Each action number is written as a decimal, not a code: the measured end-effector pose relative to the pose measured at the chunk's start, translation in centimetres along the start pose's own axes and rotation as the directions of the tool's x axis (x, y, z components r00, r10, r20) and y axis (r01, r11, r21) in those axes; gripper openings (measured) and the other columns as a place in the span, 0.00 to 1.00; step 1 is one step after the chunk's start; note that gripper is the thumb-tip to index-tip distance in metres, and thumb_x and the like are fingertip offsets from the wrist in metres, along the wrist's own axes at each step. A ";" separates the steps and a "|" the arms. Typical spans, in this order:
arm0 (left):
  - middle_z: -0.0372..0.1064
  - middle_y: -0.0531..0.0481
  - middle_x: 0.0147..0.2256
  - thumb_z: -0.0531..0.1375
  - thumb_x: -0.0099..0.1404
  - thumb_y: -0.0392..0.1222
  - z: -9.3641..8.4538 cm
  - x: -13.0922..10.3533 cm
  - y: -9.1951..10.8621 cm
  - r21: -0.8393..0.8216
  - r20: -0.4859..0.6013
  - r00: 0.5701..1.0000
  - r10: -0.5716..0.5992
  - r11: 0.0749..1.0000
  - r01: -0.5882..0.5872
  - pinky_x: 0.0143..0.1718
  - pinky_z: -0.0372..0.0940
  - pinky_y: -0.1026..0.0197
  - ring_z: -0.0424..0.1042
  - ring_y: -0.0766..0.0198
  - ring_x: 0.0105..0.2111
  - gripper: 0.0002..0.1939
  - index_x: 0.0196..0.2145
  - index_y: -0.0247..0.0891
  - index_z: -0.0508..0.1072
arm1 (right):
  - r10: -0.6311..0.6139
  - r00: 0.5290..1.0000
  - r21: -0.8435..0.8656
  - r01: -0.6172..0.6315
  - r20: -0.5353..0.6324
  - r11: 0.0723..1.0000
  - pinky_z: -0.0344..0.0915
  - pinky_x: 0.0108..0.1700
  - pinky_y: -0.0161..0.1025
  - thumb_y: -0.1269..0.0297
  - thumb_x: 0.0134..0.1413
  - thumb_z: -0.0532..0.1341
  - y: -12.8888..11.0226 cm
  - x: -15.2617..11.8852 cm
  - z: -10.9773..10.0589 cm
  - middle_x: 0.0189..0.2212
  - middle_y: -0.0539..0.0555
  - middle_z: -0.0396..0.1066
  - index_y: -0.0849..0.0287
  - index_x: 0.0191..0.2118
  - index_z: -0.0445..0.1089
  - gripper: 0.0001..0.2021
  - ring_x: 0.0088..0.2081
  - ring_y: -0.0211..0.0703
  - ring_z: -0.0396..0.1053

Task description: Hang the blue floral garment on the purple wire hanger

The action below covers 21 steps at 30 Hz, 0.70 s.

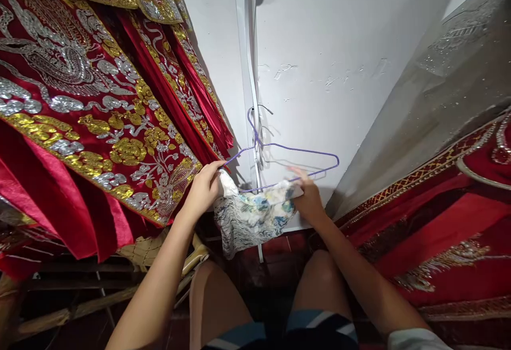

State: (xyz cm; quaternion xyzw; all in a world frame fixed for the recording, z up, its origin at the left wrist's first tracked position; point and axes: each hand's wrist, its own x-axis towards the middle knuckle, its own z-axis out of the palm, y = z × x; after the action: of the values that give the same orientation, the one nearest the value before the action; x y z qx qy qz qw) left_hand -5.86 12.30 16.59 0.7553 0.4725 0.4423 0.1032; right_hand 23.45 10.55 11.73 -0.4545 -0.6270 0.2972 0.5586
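A purple wire clothes hanger (303, 150) hangs by its hook on a narrow white upright strip against the wall. Below and partly over its lower bar is a white garment (259, 211) with a blue and green floral print and gathered fabric. My left hand (205, 187) is closed around the garment's left end, at the hanger's left shoulder. On the other side my right hand (307, 193) grips the garment's right edge near the lower bar; its fingers are slightly blurred. The hanger's right corner sticks out bare past my right hand.
Red cloth (131, 142) with gold and silver sequin embroidery hangs at the left. More red embroidered cloth (451, 222) is at the right. The white wall (319, 62) has peeling paint. Bamboo furniture (195, 259) stands low on the left, beside my knees.
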 end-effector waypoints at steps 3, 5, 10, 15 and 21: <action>0.75 0.43 0.48 0.54 0.65 0.37 -0.5 0.1 -0.5 0.008 0.028 1.000 -0.002 1.000 0.002 0.56 0.63 0.51 0.72 0.51 0.50 0.18 0.49 0.40 0.76 | 0.048 0.951 -0.048 -0.066 -0.305 0.997 0.64 0.34 0.38 0.68 0.39 0.62 0.0 1.0 -3.1 0.29 0.50 0.71 0.56 0.57 0.67 0.33 0.31 0.44 0.65; 0.76 0.43 0.47 0.54 0.65 0.39 -0.7 -0.1 -0.6 0.016 0.048 0.999 -0.012 1.000 0.011 0.56 0.64 0.50 0.72 0.50 0.49 0.17 0.49 0.40 0.77 | 0.035 0.947 -0.136 -0.082 -0.321 0.987 0.63 0.33 0.38 0.70 0.37 0.62 0.0 1.7 -4.9 0.31 0.50 0.72 0.57 0.58 0.68 0.35 0.30 0.43 0.65; 0.76 0.43 0.46 0.52 0.68 0.40 -0.1 0.0 -1.0 0.095 0.038 0.999 -0.002 0.995 -0.001 0.54 0.65 0.52 0.73 0.51 0.48 0.18 0.50 0.40 0.77 | 0.021 0.935 -0.131 -0.072 -0.353 0.989 0.54 0.23 0.34 0.69 0.39 0.63 -0.8 1.9 -6.0 0.21 0.44 0.66 0.58 0.62 0.62 0.38 0.20 0.37 0.56; 0.75 0.43 0.44 0.50 0.69 0.41 -0.1 0.6 -1.0 0.169 0.012 0.999 0.044 0.985 -0.045 0.51 0.64 0.52 0.72 0.52 0.45 0.17 0.48 0.38 0.77 | 0.050 0.977 -0.193 -0.091 -0.206 0.977 0.60 0.25 0.35 0.66 0.41 0.65 -1.2 2.1 -7.4 0.25 0.51 0.72 0.61 0.47 0.76 0.23 0.26 0.42 0.66; 0.72 0.46 0.41 0.57 0.67 0.48 -1.7 1.3 -1.5 0.060 -0.207 0.976 -0.074 0.994 0.088 0.48 0.65 0.57 0.71 0.56 0.43 0.16 0.48 0.39 0.74 | 0.292 0.951 -0.023 -0.291 0.100 0.956 0.63 0.21 0.37 0.56 0.37 0.74 -1.3 3.4 -9.9 0.19 0.52 0.69 0.59 0.23 0.72 0.14 0.23 0.44 0.67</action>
State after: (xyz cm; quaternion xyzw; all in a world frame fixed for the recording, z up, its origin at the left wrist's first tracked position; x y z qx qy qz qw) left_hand -7.92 13.73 17.50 0.6891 0.5260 0.4963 0.0460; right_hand 32.83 11.70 16.33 -0.5284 -0.5819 0.3968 0.4741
